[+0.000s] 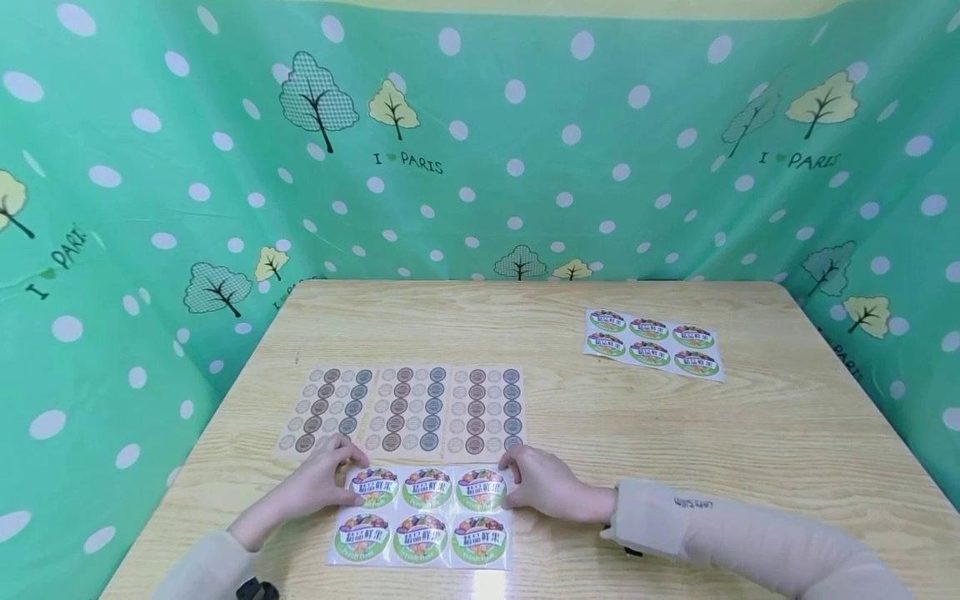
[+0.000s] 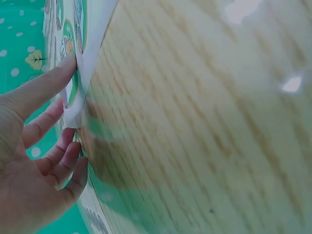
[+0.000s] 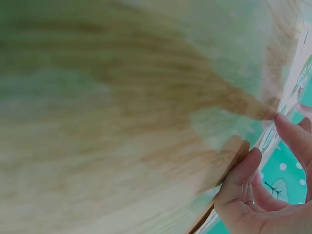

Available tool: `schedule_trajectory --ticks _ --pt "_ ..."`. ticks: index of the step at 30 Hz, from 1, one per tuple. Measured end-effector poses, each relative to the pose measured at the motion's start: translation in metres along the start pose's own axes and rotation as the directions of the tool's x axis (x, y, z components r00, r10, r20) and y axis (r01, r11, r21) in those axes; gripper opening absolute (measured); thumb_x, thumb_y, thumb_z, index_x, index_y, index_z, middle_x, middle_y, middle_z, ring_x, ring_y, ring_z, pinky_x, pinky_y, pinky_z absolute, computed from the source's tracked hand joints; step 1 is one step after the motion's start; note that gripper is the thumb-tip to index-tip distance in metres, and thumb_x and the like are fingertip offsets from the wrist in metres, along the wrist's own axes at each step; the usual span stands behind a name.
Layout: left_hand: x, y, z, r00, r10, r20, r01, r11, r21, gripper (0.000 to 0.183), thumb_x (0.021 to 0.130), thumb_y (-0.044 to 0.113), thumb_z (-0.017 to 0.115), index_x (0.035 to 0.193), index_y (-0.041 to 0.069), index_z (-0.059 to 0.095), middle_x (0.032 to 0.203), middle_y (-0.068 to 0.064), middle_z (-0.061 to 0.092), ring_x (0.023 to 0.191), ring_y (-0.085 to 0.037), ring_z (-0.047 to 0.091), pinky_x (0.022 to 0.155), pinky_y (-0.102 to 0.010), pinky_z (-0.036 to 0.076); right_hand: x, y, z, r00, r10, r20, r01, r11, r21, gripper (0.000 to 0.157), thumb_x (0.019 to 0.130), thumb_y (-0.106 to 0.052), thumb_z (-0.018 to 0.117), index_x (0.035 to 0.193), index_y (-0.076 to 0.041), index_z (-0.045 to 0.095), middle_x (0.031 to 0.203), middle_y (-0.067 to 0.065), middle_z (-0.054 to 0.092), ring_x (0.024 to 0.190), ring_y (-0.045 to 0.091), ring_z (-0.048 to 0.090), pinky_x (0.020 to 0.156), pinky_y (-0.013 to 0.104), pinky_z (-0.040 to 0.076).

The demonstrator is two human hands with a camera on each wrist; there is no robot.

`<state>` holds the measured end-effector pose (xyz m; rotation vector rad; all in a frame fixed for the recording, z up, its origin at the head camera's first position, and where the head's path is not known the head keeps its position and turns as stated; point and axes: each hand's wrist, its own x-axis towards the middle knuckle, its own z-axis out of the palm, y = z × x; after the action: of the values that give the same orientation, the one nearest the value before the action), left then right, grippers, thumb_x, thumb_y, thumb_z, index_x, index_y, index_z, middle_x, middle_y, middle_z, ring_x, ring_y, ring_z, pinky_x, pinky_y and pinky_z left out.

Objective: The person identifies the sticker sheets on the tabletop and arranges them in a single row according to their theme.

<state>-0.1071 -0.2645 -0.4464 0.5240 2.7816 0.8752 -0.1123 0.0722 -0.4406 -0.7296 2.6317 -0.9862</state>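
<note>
While a green curtain [image 1: 480, 92], printed with pale dots and trees, hangs from nine round through twelve to three, the wood-grain worktop [image 1: 787, 417] spreads out within it; a left sleeve [image 1: 210, 567] comes in from about seven, and a right sleeve [image 1: 720, 525] from about four, with small dark lettering near its cuff. On the worktop's dial, twelve at the far edge, the near sheet [image 1: 420, 514] is at seven, glossy and white; the far sheet [image 1: 651, 343], alike in print, lies askew at one, well apart from the rest; three brown sheets [image 1: 401, 412] lie side by side around nine to ten, just beyond the near sheet's twelve o'clock edge, though whether the edges overlap cannot be told. The hands are apart, both clamped on the near sheet; the left hand [image 1: 322, 477] pinches its ten o'clock corner, thumb over the margin; the right hand [image 1: 543, 483] holds its two o'clock corner between thumb and forefinger. A black piece [image 1: 257, 590] shows by the left cuff; six oval fruit labels [image 1: 420, 540] fill the near sheet, two rows of three; small round seals [image 1: 475, 408] run in columns down the brown sheets.
</note>
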Motion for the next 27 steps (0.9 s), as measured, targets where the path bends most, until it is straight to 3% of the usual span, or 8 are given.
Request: schedule_trajectory --ticks 8,16,23,27 --pt "0.0014 0.0023 -0.0001 0.999 0.031 0.031 -0.032 0.999 0.014 0.032 0.060 0.016 0.076 0.083 0.016 0.054 0.089 0.004 0.045 0.085 -0.014 0.043 0.079 -0.031 0.043 0.0000 0.0003 0.0005 1.000 0.001 0.003 -0.001 1.000 -0.019 0.031 0.057 -0.009 0.077 0.082 -0.005 0.059 0.064 -0.004 0.046 0.055 0.004 0.037 0.049 0.017 0.034" --pt "0.0037 0.0019 0.0003 0.994 0.009 0.112 0.006 0.992 -0.129 0.036 0.062 0.011 0.074 0.087 0.008 0.048 0.081 0.001 0.049 0.075 -0.010 0.045 0.067 -0.021 0.044 0.0018 0.0024 0.0008 1.000 0.001 0.014 -0.002 0.999 0.036 0.028 0.055 -0.002 0.073 0.079 -0.006 0.057 0.064 -0.003 0.047 0.056 0.004 0.038 0.050 0.017 0.035" --pt "0.0049 0.0027 -0.0001 0.990 0.009 0.141 0.016 0.985 -0.172 0.036 0.063 0.010 0.074 0.090 0.007 0.050 0.080 0.000 0.051 0.073 -0.009 0.048 0.066 -0.021 0.045 0.0013 0.0016 0.0004 1.000 -0.023 0.015 0.022 0.997 0.080 0.029 0.055 0.003 0.070 0.079 -0.006 0.055 0.067 -0.003 0.050 0.059 0.003 0.042 0.053 0.017 0.040" --pt "0.0047 0.0019 -0.0005 0.989 0.009 0.149 0.021 0.981 -0.194 0.033 0.065 0.009 0.072 0.092 0.007 0.053 0.081 0.000 0.054 0.072 -0.008 0.049 0.065 -0.021 0.045 0.0024 0.0011 -0.0003 1.000 -0.012 0.025 0.007 0.984 0.178 0.029 0.058 0.007 0.067 0.081 -0.003 0.054 0.068 -0.001 0.053 0.059 0.004 0.045 0.053 0.017 0.043"
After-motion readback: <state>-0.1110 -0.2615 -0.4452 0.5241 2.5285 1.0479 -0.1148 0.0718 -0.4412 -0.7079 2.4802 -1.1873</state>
